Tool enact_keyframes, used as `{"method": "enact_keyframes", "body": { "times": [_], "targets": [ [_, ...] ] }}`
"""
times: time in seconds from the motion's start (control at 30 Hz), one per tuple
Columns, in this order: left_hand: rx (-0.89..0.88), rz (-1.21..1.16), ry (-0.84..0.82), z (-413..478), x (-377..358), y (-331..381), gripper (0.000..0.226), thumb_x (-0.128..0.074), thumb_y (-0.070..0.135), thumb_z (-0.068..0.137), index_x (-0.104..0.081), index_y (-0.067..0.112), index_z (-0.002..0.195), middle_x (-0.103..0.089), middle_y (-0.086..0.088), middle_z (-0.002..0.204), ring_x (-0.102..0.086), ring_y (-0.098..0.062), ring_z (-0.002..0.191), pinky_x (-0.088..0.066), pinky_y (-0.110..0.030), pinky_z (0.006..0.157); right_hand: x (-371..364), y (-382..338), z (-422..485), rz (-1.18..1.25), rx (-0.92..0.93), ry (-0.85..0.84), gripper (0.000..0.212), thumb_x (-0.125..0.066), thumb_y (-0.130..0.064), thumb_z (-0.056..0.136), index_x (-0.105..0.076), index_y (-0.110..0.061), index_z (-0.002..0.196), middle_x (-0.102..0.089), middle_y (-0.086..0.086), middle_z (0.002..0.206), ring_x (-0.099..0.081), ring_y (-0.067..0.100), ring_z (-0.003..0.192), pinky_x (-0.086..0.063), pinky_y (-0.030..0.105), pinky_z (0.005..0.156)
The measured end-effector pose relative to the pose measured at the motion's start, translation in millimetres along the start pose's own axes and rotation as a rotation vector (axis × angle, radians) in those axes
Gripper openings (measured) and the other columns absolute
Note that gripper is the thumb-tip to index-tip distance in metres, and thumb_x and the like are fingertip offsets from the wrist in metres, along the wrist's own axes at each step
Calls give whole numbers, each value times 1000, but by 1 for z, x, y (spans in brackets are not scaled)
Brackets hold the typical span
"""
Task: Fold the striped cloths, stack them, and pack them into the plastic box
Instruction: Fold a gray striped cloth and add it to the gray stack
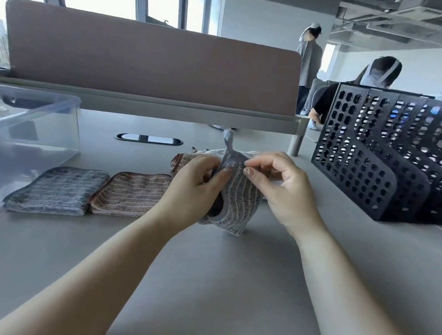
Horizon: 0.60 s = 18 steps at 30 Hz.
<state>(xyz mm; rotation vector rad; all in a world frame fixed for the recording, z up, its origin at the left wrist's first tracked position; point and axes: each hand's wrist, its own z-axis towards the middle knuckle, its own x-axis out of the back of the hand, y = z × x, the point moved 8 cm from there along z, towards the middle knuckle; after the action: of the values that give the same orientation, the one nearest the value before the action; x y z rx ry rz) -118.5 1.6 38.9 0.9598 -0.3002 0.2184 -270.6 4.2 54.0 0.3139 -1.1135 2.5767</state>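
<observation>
the left hand and the right hand are both pinching the top edge of a grey striped cloth, thumbs and curled fingers closing on the soft, ribbed terry fabric. the cloth is hanging between the hands, and its lower end is drooping in a loose curl just above the desk. a small grey fabric loop is sticking up from its upper edge, just beyond the fingertips.

directly behind the hands, an unfolded orange striped cloth is lying crumpled on the smooth grey desk. to the left of the left hand, a folded orange cloth is lying flat as a rounded rectangle, and a folded grey cloth of the same shape is lying beside it, their edges touching. further left, past both, the clear plastic box is standing open, its rounded corner near the folded grey cloth.

to the right of the right hand, a black perforated file holder with round holes is standing on the desk. beyond the hands, an oval cable grommet is sitting in the desk surface before a brownish felt divider panel.
</observation>
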Motion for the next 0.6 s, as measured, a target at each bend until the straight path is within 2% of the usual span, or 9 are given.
{"method": "enact_keyframes", "body": {
  "times": [0.07, 0.13, 0.27, 0.33, 0.4, 0.43, 0.5, 0.6],
  "targets": [
    [-9, 11, -7, -1, -2, 2, 43, -47, 39, 86, -52, -4, 84, -55, -17, 77, -51, -33, 76, -41, -46, 69, -4, -2, 0, -52, 45, -10, 15, -71, -24, 80, -68, -22, 95, -63, -9, 96, -58, 11, 98, -44, 24, 89],
    [-27, 6, -6, -2, -2, 4, 36, -46, 32, 88, -49, -3, 79, -48, -2, 73, -45, -21, 74, -35, -32, 69, -5, -4, 1, -100, 67, 18, 22, -69, -33, 79, -67, -27, 100, -61, -16, 96, -56, 15, 100, -46, 31, 91],
    [-88, 96, 4, -2, -2, 10, 25, -49, 16, 96, -58, -3, 83, -55, -2, 91, -52, -17, 91, -39, -24, 79, -4, -6, 2, -103, 75, 53, 17, -67, -40, 77, -61, -39, 92, -61, -14, 95, -56, 24, 102, -46, 44, 91],
    [-122, 165, 14, -3, -1, 12, 22, -49, 12, 96, -59, -2, 83, -56, -3, 96, -53, -17, 94, -39, -16, 79, -6, -6, 3, -76, 70, 34, 16, -68, -39, 75, -57, -39, 86, -61, -12, 96, -58, 24, 102, -46, 41, 91],
    [-139, 199, 26, -3, -1, 13, 21, -49, 12, 96, -56, 3, 79, -55, -1, 95, -52, -15, 91, -36, -9, 76, -9, -4, 4, -8, 43, 0, 17, -69, -31, 75, -57, -36, 85, -61, -10, 90, -60, 17, 93, -48, 33, 87],
    [-143, 209, 27, -4, -2, 13, 22, -50, 13, 96, -55, 3, 77, -54, -1, 95, -52, -16, 90, -36, -10, 76, -10, -4, 4, 1, 43, -9, 17, -69, -27, 75, -58, -35, 85, -58, -10, 84, -59, 14, 86, -48, 29, 82],
    [-152, 237, 35, -3, -2, 11, 26, -53, 17, 95, -54, -1, 76, -54, -4, 93, -52, -17, 86, -39, -17, 74, -11, -4, 4, -40, 68, -10, 15, -67, -25, 76, -59, -34, 85, -53, -11, 76, -56, 13, 76, -48, 31, 76],
    [-192, 278, 39, -3, -3, 10, 33, -54, 25, 93, -53, -3, 75, -54, -8, 89, -50, -17, 78, -38, -19, 68, -11, -6, 4, -68, 99, -3, 16, -66, -21, 77, -55, -33, 81, -52, -9, 79, -54, 17, 78, -46, 31, 77]
  ]
}}
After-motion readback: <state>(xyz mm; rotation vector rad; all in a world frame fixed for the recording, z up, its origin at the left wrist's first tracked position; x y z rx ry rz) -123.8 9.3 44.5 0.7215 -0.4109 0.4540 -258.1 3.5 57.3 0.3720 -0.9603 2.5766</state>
